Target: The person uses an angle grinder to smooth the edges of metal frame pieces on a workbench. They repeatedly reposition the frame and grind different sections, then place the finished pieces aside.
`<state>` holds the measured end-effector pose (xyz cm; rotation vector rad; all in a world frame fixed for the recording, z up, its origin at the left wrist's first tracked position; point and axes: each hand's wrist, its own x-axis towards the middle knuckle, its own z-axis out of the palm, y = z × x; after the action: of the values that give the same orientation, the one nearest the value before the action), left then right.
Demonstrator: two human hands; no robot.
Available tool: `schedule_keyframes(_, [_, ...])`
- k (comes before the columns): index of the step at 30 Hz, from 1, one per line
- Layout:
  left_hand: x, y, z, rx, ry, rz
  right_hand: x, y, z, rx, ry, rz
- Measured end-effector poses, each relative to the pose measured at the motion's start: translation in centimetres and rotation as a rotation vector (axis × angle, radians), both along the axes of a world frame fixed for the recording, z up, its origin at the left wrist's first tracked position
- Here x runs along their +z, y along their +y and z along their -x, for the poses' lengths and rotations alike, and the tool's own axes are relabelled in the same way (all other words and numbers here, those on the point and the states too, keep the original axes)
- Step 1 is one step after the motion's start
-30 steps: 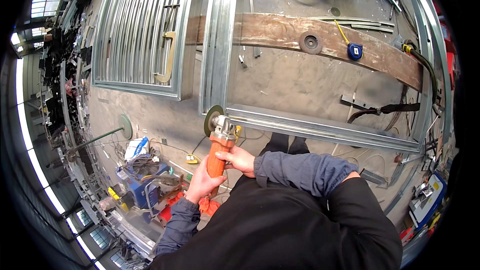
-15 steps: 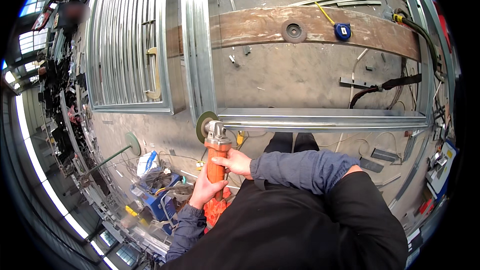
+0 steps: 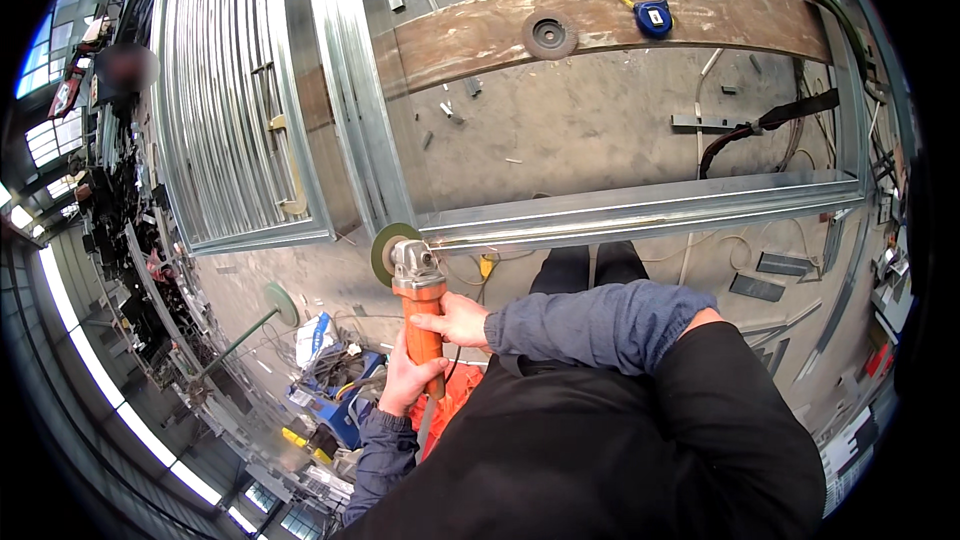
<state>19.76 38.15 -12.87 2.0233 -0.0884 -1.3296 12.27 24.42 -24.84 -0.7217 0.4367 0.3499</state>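
Note:
Both my hands hold an orange angle grinder (image 3: 423, 342) with a metal gear head and a green disc (image 3: 384, 254). My left hand (image 3: 404, 381) wraps round the lower part of its body. Higher up, near the gear head, my right hand (image 3: 462, 321) is closed on the body from the right side. The disc sits edge-on at the near left corner of a galvanized metal frame (image 3: 640, 212); whether it touches the metal I cannot tell. A dark cable hangs beside the grinder's lower end.
A brown plank (image 3: 450, 43) crosses the frame, bearing a flap disc (image 3: 550, 34) and a blue tape measure (image 3: 653, 18). To the left lies a slatted metal panel (image 3: 225, 90). A green round-based stand (image 3: 281, 304) and a blue machine (image 3: 345, 415) are at lower left. Offcuts and cables litter the floor.
The whole view has tilted and shifted, so the frame and plank now slant. My hands keep the same grip, and the disc remains close to the frame's corner.

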Motion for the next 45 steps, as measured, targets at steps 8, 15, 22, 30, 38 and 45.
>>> schedule_keyframes(8, [0.4,-0.5,0.3,0.071,0.054,-0.002,0.1,-0.2,0.0,0.003,-0.027,0.023])
schedule_keyframes(15, [0.6,-1.0,-0.1,0.067,0.046,-0.007,-0.4,0.3,-0.3,-0.078,-0.07,-0.02])
schedule_keyframes(22, [0.0,-0.1,-0.6,-0.027,-0.008,-0.008,1.5,-2.0,-0.2,-0.089,-0.125,-0.079])
schedule_keyframes(30, [0.5,-0.2,-0.1,-0.042,-0.006,-0.047,0.9,-1.5,0.0,-0.044,-0.084,-0.068])
schedule_keyframes(38, [-0.6,0.0,0.6,-0.005,-0.057,-0.016,1.2,-2.2,0.3,-0.079,-0.101,0.024])
schedule_keyframes(45, [-1.9,1.2,1.6,0.105,0.02,0.022,1.6,-2.8,0.7,-0.086,-0.142,0.236])
